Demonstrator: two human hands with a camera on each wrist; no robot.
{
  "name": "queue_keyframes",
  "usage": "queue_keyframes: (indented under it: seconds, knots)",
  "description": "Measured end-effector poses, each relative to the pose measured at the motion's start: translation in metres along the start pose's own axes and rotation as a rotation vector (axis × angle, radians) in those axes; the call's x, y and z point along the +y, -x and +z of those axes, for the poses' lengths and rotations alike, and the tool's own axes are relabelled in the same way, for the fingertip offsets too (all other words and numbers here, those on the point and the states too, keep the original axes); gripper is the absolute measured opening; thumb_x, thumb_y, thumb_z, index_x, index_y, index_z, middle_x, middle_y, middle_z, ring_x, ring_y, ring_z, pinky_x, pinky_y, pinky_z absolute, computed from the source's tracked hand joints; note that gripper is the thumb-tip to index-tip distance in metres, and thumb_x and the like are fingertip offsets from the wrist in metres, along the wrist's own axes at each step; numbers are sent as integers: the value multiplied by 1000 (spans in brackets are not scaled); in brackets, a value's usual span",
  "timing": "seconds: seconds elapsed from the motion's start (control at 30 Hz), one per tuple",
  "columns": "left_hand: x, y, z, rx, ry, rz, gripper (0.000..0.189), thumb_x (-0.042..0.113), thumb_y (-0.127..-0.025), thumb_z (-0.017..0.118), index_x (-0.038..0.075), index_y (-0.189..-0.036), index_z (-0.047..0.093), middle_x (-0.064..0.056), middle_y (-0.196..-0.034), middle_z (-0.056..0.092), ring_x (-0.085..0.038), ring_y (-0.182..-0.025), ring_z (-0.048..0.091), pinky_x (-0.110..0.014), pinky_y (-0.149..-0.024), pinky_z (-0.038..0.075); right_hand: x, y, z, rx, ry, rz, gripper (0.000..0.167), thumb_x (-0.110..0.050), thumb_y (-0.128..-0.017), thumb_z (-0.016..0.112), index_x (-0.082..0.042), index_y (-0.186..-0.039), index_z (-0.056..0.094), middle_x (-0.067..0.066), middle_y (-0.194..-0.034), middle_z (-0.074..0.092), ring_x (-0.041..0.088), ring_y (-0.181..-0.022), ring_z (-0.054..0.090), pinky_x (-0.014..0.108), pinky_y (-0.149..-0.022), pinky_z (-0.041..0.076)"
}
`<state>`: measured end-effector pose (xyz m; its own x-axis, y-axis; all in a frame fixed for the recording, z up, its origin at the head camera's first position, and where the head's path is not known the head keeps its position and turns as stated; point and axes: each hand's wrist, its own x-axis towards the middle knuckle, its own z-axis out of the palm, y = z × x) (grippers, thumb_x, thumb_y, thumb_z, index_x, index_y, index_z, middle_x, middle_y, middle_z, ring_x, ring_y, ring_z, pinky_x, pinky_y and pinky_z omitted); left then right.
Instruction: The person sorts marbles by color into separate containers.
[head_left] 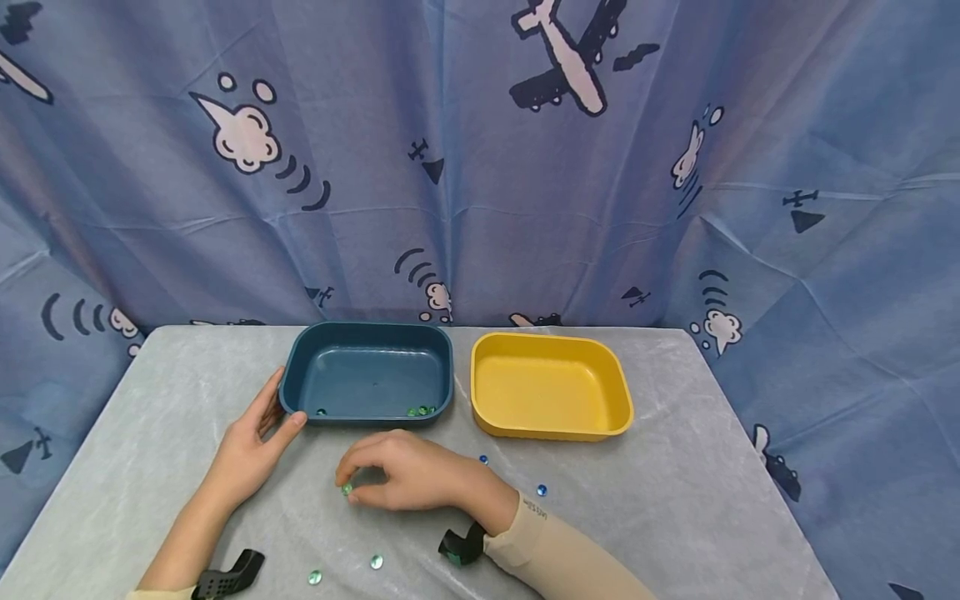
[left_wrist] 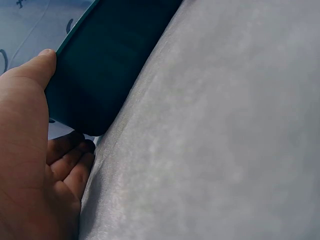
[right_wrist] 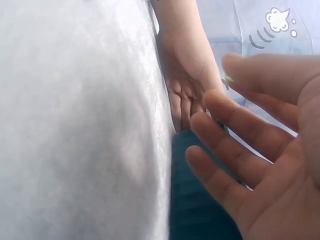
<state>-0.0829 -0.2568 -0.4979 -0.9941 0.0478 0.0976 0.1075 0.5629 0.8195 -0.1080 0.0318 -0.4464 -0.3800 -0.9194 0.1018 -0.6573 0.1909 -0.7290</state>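
Observation:
My right hand [head_left: 412, 471] pinches a green glass marble [head_left: 347, 489] between thumb and fingertips, low over the table in front of the dark blue tray [head_left: 367, 419]. In the right wrist view, only a small bright green bit of the marble [right_wrist: 229, 78] shows by the thumb; the other fingers are loosely spread. My left hand [head_left: 251, 446] holds the tray's near left corner, thumb at the front rim and fingers along the left side. Inside the tray, several green marbles [head_left: 422, 411] lie near the right front corner, and a single marble [head_left: 321, 412] at the left.
Right of the blue tray stands a yellow tray [head_left: 551, 434]. Two green marbles, one farther left [head_left: 315, 577] and one nearer the middle [head_left: 377, 562], lie toward the front. Blue marbles [head_left: 542, 490] rest before the yellow tray. A patterned curtain [head_left: 480, 167] hangs behind the table.

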Motion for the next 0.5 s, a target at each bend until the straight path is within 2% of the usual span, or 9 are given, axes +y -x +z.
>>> queue_keyframes:
  seconds: [0.33, 0.5]
  knots:
    - [0, 0, 0, -4, 3, -4, 84, 33, -111, 69, 22, -178, 18, -28, -169, 38, -52, -148, 48, 2, -98, 31, -6, 3, -5, 155, -38, -31, 19, -15, -105, 77, -12, -124, 77, -10, -124, 73, 2, -117, 68, 19, -100, 55]
    - [1, 0, 0, -3, -3, -1, 84, 33, -111, 69, 21, -178, 18, -29, -169, 39, -53, -147, 49, 2, -98, 31, -6, 4, -7, 238, -58, -52, 18, -14, -105, 78, -14, -123, 77, -9, -123, 74, -1, -113, 66, 24, -95, 59]
